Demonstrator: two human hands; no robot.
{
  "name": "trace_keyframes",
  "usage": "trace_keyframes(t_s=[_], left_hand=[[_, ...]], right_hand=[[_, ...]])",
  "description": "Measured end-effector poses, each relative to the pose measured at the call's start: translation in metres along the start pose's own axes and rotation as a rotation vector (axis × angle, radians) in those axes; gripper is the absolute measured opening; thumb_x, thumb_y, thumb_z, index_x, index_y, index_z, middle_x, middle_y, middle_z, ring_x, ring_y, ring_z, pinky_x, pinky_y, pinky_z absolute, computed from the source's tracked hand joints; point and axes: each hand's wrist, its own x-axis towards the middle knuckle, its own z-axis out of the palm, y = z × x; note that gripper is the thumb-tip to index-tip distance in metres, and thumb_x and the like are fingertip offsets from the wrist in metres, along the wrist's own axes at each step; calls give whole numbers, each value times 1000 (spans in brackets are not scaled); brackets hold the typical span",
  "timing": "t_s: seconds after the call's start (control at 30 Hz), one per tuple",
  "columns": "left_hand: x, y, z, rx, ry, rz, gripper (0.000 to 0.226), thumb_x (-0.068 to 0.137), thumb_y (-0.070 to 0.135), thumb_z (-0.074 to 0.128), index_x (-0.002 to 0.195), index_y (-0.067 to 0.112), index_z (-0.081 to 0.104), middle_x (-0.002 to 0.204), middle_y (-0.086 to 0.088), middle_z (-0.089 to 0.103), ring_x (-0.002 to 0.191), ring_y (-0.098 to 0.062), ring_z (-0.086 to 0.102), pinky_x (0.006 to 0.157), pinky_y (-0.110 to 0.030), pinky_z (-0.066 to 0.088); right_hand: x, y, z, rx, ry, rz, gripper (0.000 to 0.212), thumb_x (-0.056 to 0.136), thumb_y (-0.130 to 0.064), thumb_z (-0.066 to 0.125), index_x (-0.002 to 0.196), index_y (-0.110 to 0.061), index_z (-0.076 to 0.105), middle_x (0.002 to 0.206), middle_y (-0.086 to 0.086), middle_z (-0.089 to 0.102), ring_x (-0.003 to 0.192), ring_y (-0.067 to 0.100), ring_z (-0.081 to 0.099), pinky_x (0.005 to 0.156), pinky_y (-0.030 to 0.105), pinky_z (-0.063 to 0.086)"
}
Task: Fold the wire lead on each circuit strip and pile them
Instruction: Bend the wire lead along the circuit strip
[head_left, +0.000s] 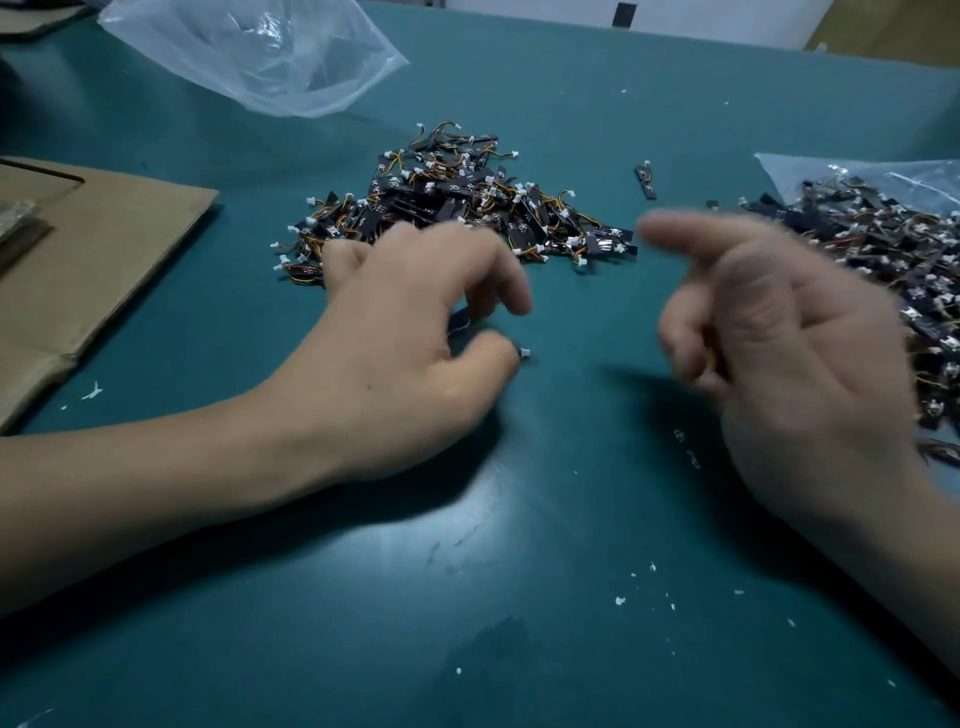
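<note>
Two bare hands over a smooth teal table mat (519, 571). Left hand (415, 332) palm down, fingers curled close, thumb and forefinger nearly meeting and pinching a small black circuit strip (460, 323). Most of that strip hidden beneath the curled fingers; only a short dark end visible in the gap between forefinger and thumb, slanted, long axis not readable with certainty. Tiny white plug (525, 353) of its wire lead just off the thumb tip, pointing away from the left hand toward the right hand. Right hand (789, 343) blurred, palm turned inward, forefinger stretched toward the left hand, remaining fingers loosely bent, nothing seen in its grasp; well apart from the left hand, bare mat between.

Just beyond the left knuckles and reaching the little finger: loose heap of black circuit strips (457, 202) with orange-and-yellow leads and white plugs, lying at all angles. Beyond the right forefinger tip: lone black strip (645, 182), flat on the mat, long axis running away from the person, white plug at the far end. Behind and outward of the right hand: second mass of black strips (878, 260) on a flat clear plastic bag (810, 169). Far beyond the left hand: crumpled clear plastic bag (249, 52). Outward of the left forearm: flat brown cardboard sheet (104, 260). Near the right forearm: scattered white flecks (619, 601).
</note>
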Motion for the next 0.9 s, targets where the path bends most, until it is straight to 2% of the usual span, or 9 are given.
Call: trace_keyframes(t_s=[0.1, 0.17, 0.27, 0.37, 0.43, 0.57, 0.7, 0.8, 0.9], left_hand=[[-3, -2, 8, 326, -100, 50, 30, 77, 43, 46, 103, 40, 61, 100, 16, 50, 98, -13, 40, 84, -33, 16], [-4, -3, 8, 368, -83, 74, 21, 81, 44, 50, 99, 41, 62, 102, 17, 48, 98, -13, 39, 83, -33, 15], [-4, -6, 9, 295, -34, 132, 8, 86, 41, 57, 88, 39, 64, 101, 18, 49, 98, -14, 41, 83, -35, 19], [-2, -7, 9, 162, 15, 206, 4, 91, 37, 61, 92, 37, 65, 103, 17, 51, 97, -13, 42, 85, -36, 22], [-1, -7, 8, 74, 41, 274, 4, 95, 32, 62, 96, 33, 66, 104, 13, 52, 97, -17, 45, 89, -38, 31], [0, -8, 5, -97, -8, 424, 7, 98, 17, 63, 95, 16, 69, 101, 4, 55, 94, -17, 51, 87, -26, 39], [1, -8, 7, -202, -107, 434, 8, 97, 7, 66, 91, 14, 67, 89, -1, 59, 77, -21, 54, 69, -31, 44], [-2, -7, 8, -294, -78, 395, 7, 99, 14, 62, 97, 21, 61, 86, 1, 60, 73, -25, 56, 66, -34, 47], [-5, -7, 4, -359, -112, 328, 11, 98, 24, 57, 108, 26, 53, 89, 9, 61, 76, -20, 61, 70, -32, 51]], right_hand=[[-3, 1, 2, -245, -223, -29, 30, 107, -34, 47, 101, -23, 74, 61, -2, 57, 54, 9, 52, 55, 18, 40], [-5, -3, 4, -343, -325, -48, 31, 103, -38, 49, 95, -23, 75, 61, -6, 57, 55, 12, 54, 55, 24, 43], [-5, -4, 7, -446, -349, -34, 24, 99, -40, 56, 97, -26, 75, 61, -7, 60, 56, 15, 55, 56, 31, 45], [-5, -5, 8, -412, -298, 10, 14, 94, -37, 63, 105, -29, 67, 66, -7, 62, 56, 14, 56, 55, 23, 41], [-5, -5, 8, -351, -294, 55, 22, 92, -39, 66, 112, -31, 60, 71, -7, 65, 55, 16, 57, 54, 20, 40], [-4, -5, 7, -363, -367, 1, 16, 93, -41, 67, 105, -35, 59, 66, -12, 59, 55, 11, 55, 54, 18, 38], [-2, -7, 5, -413, -400, -132, 9, 97, -34, 69, 97, -26, 70, 61, -10, 58, 54, 10, 50, 54, 20, 40], [-1, -7, 4, -395, -377, -152, 18, 96, -35, 65, 95, -20, 74, 61, -8, 62, 55, 10, 53, 55, 19, 42], [-1, -8, 5, -389, -371, -170, 20, 100, -33, 66, 92, -17, 76, 66, -22, 57, 58, -1, 53, 58, 15, 42]])
